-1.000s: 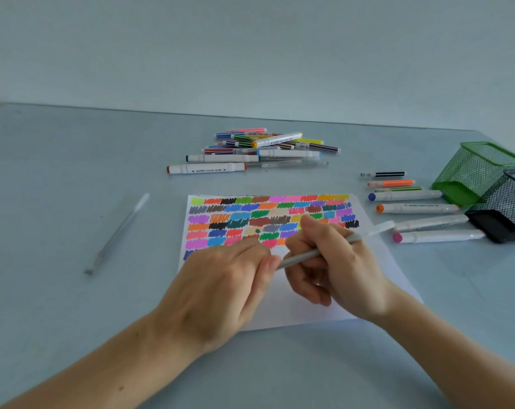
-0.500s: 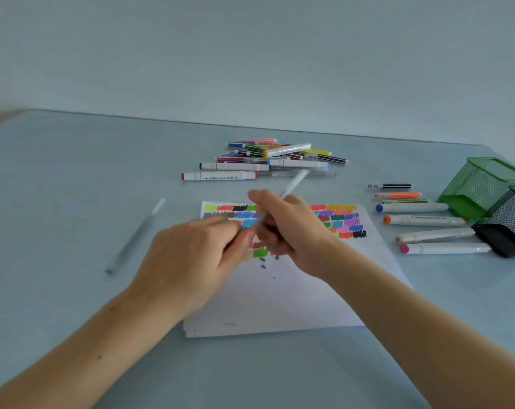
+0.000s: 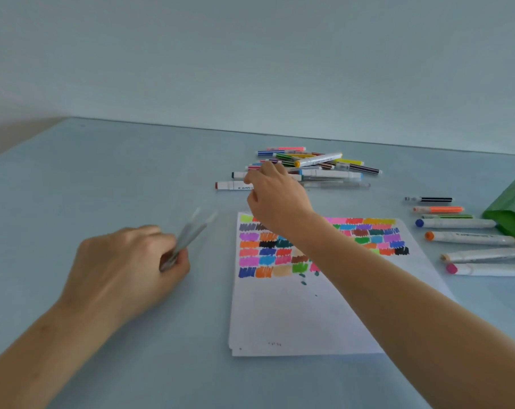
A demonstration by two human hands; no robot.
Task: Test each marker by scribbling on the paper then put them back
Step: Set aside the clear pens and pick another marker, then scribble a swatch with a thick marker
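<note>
Two hands out: your left hand (image 3: 123, 261), nearest, fingers clamped on blurred clear pens (image 3: 188, 236) left of the paper (image 3: 303, 314). Your right hand (image 3: 276, 193) reaches past the paper, fingers curled at the marker pile (image 3: 315, 166); grip unclear. Markers lie crosswise just beyond those fingers, right hand nearer.

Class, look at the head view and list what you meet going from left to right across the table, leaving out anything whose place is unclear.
Left hand → translucent pens in its grip → paper → row of markers → green mesh holder.
</note>
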